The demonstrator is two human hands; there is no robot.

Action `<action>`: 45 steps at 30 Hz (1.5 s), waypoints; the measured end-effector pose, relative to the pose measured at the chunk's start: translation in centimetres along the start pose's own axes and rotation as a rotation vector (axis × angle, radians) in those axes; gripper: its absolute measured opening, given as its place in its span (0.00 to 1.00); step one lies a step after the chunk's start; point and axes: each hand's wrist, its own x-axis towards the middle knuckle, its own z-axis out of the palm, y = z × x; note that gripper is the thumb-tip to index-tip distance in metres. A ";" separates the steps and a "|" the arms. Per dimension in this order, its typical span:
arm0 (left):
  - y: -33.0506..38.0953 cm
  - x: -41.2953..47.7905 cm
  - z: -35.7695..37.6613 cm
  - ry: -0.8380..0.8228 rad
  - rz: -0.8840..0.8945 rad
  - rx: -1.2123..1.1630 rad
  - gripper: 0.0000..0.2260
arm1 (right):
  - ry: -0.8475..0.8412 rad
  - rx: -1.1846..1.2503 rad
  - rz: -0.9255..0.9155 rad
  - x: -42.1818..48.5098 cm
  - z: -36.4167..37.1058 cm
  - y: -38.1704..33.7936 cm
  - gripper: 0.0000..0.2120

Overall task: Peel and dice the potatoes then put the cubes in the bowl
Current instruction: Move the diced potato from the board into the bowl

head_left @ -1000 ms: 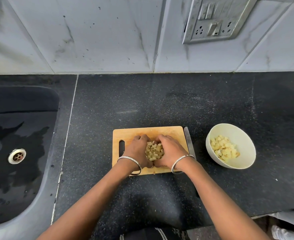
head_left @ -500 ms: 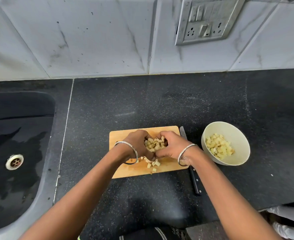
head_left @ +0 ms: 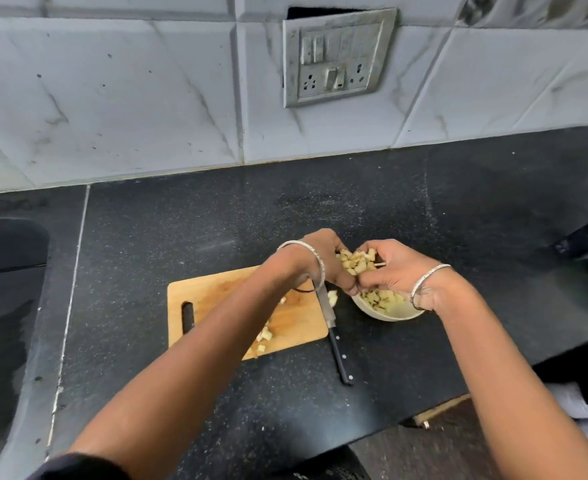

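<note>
My left hand (head_left: 323, 259) and my right hand (head_left: 394, 268) are cupped together around a heap of potato cubes (head_left: 356, 261), held just above the cream bowl (head_left: 386, 313). More cubes lie inside the bowl, whose far side is hidden by my hands. A few loose cubes (head_left: 265, 336) remain on the wooden cutting board (head_left: 216, 296) to the left, partly under my left forearm. One cube (head_left: 332, 297) sits by the knife blade.
A black-handled knife (head_left: 337, 348) lies along the board's right edge, between board and bowl. A dark sink (head_left: 5, 289) is at the far left. A dark object (head_left: 583, 237) and cable sit at the right edge of the black counter (head_left: 181, 230).
Both hands lifted the scooped cubes off the board and carried them right, over the bowl. A few cubes dropped onto the board. The view has shifted too.
</note>
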 end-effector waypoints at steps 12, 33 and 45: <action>4.3 4.9 4.4 -0.091 -0.010 0.186 0.21 | 0.167 -0.089 0.215 1.0 -3.6 5.8 0.24; -9.3 -6.0 -3.0 0.350 -0.063 -0.262 0.11 | 0.467 -0.413 -0.256 -3.6 6.4 1.5 0.04; -15.6 -11.1 -0.2 0.217 -0.386 0.275 0.49 | 0.321 -0.691 -0.334 3.5 14.8 1.0 0.15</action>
